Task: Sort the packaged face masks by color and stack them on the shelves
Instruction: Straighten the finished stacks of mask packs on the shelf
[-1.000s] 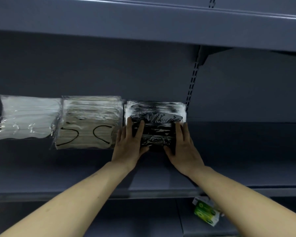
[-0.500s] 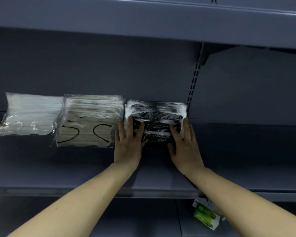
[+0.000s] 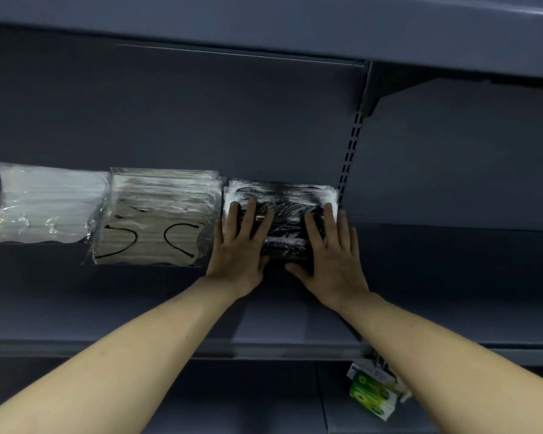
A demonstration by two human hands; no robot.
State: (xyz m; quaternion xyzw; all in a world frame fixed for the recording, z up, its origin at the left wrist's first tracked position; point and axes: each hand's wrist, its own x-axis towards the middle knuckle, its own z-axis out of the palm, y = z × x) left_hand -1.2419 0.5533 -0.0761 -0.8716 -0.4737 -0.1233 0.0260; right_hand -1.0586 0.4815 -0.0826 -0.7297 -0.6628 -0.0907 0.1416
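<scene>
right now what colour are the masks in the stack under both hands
Black, in clear wrappers: the black mask stack, seen in the head view.

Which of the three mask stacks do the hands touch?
The black stack, rightmost of the three: both the left hand and right hand press flat on it.

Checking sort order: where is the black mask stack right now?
Head view: black mask stack sits mid-shelf, right of the beige stack, under both hands.
</scene>
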